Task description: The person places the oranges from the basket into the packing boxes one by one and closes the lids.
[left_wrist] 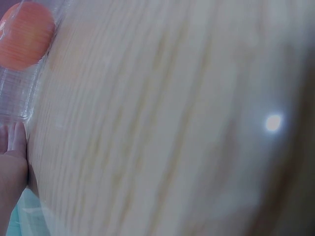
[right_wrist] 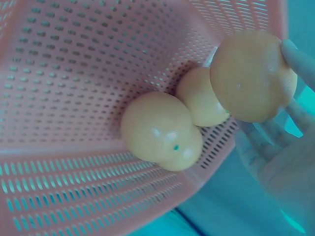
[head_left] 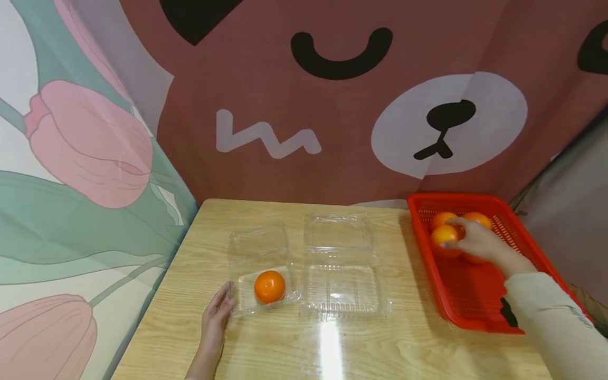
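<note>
My right hand [head_left: 482,244] grips an orange [right_wrist: 253,76] between thumb and fingers, inside the far end of the red basket [head_left: 467,322]. In the right wrist view, several more oranges [right_wrist: 156,125] lie below and beside the held one. My left hand [head_left: 218,311] rests on the table at the left side of an opened clear plastic clamshell box [head_left: 244,295], its fingertips at the box edge. A single orange [head_left: 269,287] sits in that box's tray. The left wrist view catches only part of the hand [left_wrist: 12,167], at the box corner.
A second opened clear clamshell box [head_left: 342,287] stands to the right of the first, lid part [head_left: 338,232] folded back. Both lie on a wood-grain table [head_left: 280,343]. Behind it hangs a printed bear cloth [head_left: 266,179]; a tulip-patterned cloth [head_left: 95,148] hangs on the left.
</note>
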A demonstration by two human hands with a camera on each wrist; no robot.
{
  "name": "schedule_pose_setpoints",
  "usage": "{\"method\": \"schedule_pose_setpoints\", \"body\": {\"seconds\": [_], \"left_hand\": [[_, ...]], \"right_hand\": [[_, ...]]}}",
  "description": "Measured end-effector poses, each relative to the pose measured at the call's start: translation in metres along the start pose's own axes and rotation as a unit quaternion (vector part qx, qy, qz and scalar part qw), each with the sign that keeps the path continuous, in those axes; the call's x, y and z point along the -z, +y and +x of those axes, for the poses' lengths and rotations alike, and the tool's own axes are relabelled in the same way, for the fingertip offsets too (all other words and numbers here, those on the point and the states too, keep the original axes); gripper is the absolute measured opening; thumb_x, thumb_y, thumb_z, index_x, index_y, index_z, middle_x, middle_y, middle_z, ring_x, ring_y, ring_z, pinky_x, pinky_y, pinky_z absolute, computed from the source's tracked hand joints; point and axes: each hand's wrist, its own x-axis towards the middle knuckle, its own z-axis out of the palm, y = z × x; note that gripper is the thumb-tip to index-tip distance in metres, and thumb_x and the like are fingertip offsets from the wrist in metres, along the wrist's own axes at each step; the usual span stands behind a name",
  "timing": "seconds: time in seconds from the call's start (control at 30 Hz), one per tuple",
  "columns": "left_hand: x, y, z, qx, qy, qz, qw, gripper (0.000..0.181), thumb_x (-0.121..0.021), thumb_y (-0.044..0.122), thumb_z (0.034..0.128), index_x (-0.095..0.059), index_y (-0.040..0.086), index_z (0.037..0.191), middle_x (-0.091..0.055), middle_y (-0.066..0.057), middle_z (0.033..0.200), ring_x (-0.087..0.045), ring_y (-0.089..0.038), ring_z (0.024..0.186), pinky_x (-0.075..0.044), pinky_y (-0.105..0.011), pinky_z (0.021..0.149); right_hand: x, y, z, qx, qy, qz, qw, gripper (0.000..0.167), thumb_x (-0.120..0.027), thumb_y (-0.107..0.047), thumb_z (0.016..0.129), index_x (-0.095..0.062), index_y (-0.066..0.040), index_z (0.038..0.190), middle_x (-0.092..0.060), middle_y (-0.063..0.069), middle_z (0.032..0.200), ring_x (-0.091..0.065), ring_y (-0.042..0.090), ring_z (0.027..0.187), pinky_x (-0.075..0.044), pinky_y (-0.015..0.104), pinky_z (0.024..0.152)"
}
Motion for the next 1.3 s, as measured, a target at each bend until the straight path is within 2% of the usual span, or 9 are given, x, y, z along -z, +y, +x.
{"method": "schedule_pose_setpoints", "body": {"seconds": [0.27,0.6,0.9,1.13,1.3], "left_hand": [[-0.001,0.001,-0.001,0.001,-0.001,-0.002,1.0,0.058,-0.054,0.008,0.1006,-0.029,-0.003,0.153,-0.033,-0.01,0.156,-0.042,0.003,0.132,-0.03,-0.016,0.11],[-0.001,0.001,-0.001,-0.001,-0.002,-0.005,1.0,0.059,-0.054,0.008,0.1007,-0.029,-0.003,0.152,-0.034,-0.01,0.156,-0.043,0.003,0.131,-0.031,-0.014,0.108],[-0.001,0.002,-0.002,0.0,-0.002,0.007,1.0,0.058,-0.054,0.01,0.1009,-0.03,-0.002,0.153,-0.031,-0.013,0.157,-0.042,0.002,0.133,-0.031,-0.015,0.109],[-0.001,0.002,-0.002,0.0,-0.001,0.007,1.0,0.058,-0.054,0.01,0.1011,-0.03,-0.003,0.153,-0.032,-0.013,0.157,-0.042,0.002,0.133,-0.031,-0.014,0.108],[-0.001,0.002,-0.002,-0.004,-0.005,0.006,1.0,0.058,-0.054,0.01,0.1012,-0.029,-0.003,0.153,-0.031,-0.013,0.157,-0.042,0.002,0.133,-0.031,-0.014,0.108]], "right_hand": [[0.01,-0.019,-0.013,0.01,0.002,0.004,0.9999,0.079,-0.08,-0.03,0.083,-0.043,0.011,0.138,-0.05,0.035,0.124,-0.051,0.046,0.102,-0.047,0.064,0.087],[0.015,-0.054,-0.023,0.046,0.023,-0.012,0.9986,0.071,-0.082,-0.03,0.081,-0.05,0.004,0.135,-0.052,0.031,0.131,-0.046,0.048,0.118,-0.036,0.068,0.099],[0.011,-0.083,-0.03,0.079,0.033,-0.022,0.9961,0.068,-0.084,-0.032,0.08,-0.056,0.0,0.133,-0.052,0.026,0.131,-0.047,0.045,0.121,-0.039,0.067,0.098],[0.005,-0.101,-0.03,0.075,0.021,-0.026,0.9966,0.069,-0.082,-0.035,0.081,-0.054,-0.005,0.137,-0.049,0.024,0.137,-0.043,0.043,0.125,-0.04,0.066,0.099],[0.001,-0.112,-0.027,0.099,0.027,-0.025,0.9944,0.07,-0.083,-0.037,0.08,-0.055,-0.006,0.136,-0.052,0.021,0.136,-0.046,0.042,0.124,-0.04,0.064,0.1]]}}
